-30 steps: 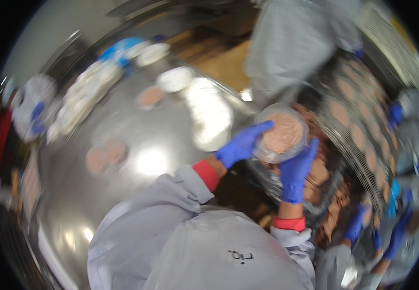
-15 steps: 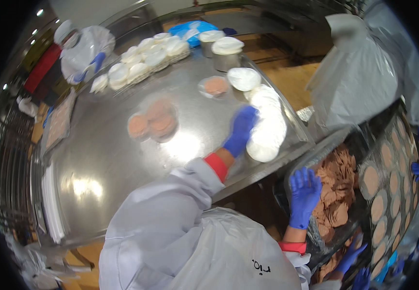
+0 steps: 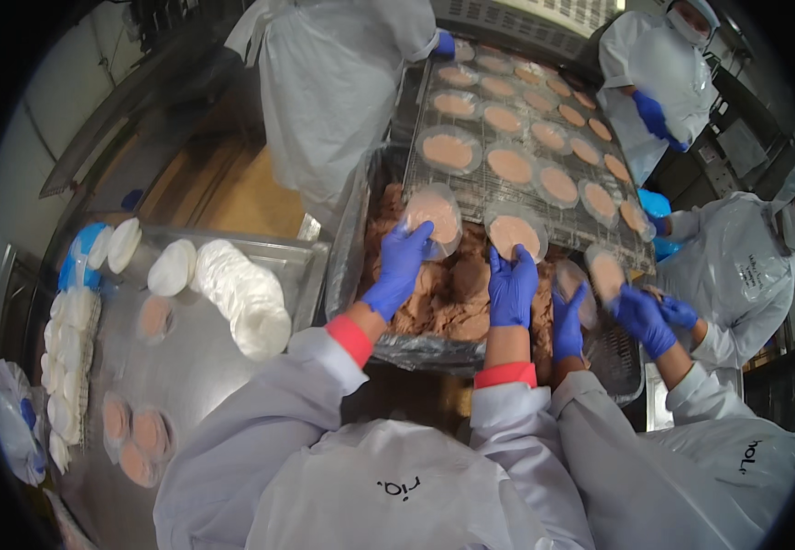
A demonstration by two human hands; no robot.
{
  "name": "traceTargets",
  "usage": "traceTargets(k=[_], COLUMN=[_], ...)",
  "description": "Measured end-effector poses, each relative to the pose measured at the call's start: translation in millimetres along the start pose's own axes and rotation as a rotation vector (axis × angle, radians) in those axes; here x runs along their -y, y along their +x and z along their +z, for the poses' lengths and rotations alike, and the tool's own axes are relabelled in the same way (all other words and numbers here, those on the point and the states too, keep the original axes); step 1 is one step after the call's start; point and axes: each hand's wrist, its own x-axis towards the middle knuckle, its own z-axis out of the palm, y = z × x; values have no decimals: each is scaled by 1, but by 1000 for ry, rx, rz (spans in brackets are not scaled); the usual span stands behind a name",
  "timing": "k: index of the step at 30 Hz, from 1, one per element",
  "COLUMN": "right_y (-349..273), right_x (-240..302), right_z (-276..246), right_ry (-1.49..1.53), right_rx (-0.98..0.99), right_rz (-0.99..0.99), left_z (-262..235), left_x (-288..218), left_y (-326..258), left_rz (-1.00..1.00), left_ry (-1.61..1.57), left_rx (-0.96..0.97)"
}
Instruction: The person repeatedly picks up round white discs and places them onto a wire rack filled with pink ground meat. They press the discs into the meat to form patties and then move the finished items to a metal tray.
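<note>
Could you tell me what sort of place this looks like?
Probably a food-production line: a steel table, a wire rack of filled round dishes, a tub of ground meat, and workers in white coats and blue gloves.

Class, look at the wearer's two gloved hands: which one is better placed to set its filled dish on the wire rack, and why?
Probably the right hand. Its filled dish already sits at the near edge of the wire rack, beside a row of filled dishes. The left hand holds its dish further left, over the tub of meat.
</note>
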Motion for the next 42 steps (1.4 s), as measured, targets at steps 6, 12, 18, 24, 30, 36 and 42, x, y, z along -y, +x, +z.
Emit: traceTargets(k=[6, 12, 18, 24, 30, 36, 42], right_y=[-6, 33, -29, -2, 15, -28, -112], right_x=[61, 36, 41, 29, 3, -21, -48], right_z=[100, 79, 39, 8, 0, -13, 26], right_ry=[11, -49, -23, -99, 162, 28, 28], right_rx=[315, 153, 233, 295, 296, 410, 509], right_rz=[-261, 156, 108, 169, 264, 369, 654], left_z=[75, 16, -16, 7, -2, -7, -172], left_x=[-108, -54, -27, -1, 11, -10, -46], left_y=[30, 108, 12, 10, 19, -28, -69], left_rz=[239, 606, 24, -366, -285, 411, 520], left_ry=[91, 834, 313, -56, -190, 463, 1189], left_rx=[305, -43, -13, 164, 215, 117, -65])
